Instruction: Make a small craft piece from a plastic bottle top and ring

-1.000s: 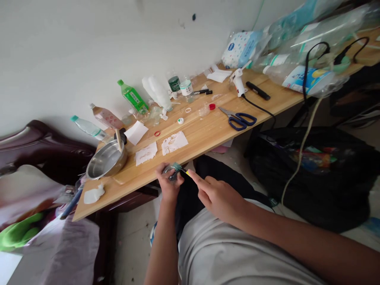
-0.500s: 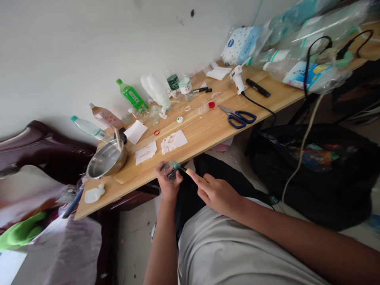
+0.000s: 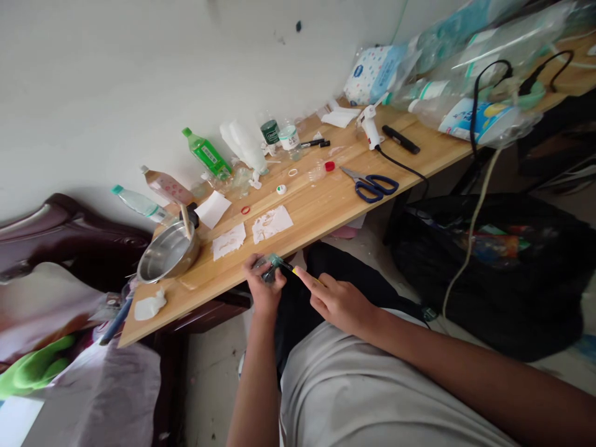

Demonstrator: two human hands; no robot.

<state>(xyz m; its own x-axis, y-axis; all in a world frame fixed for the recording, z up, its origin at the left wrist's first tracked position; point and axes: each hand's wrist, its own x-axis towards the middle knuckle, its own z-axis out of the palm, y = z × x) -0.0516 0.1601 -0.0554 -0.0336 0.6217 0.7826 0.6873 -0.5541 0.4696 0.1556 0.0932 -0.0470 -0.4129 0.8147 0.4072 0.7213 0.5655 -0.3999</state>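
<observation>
Just off the table's front edge, my left hand (image 3: 263, 290) is closed around a small clear plastic bottle piece (image 3: 269, 271) with a teal part at its top. My right hand (image 3: 342, 303) grips a slim black and yellow utility knife (image 3: 287, 266), index finger stretched along it. The knife's black tip meets the teal part of the bottle piece; whether it cuts in cannot be made out. Most of the yellow handle is hidden in my fingers. Two torn white papers (image 3: 272, 223) lie on the table close beyond my left hand.
On the wooden table (image 3: 321, 214) are blue-handled scissors (image 3: 370, 185), a white glue gun (image 3: 370, 127) with a cord, a steel bowl (image 3: 168, 253) and a green bottle (image 3: 207, 153). A large black bag (image 3: 503, 298) stands at the right.
Both hands keep nearly the same place and hold. The knife tip stays at the teal part of the bottle piece. The camera view has shifted slightly.
</observation>
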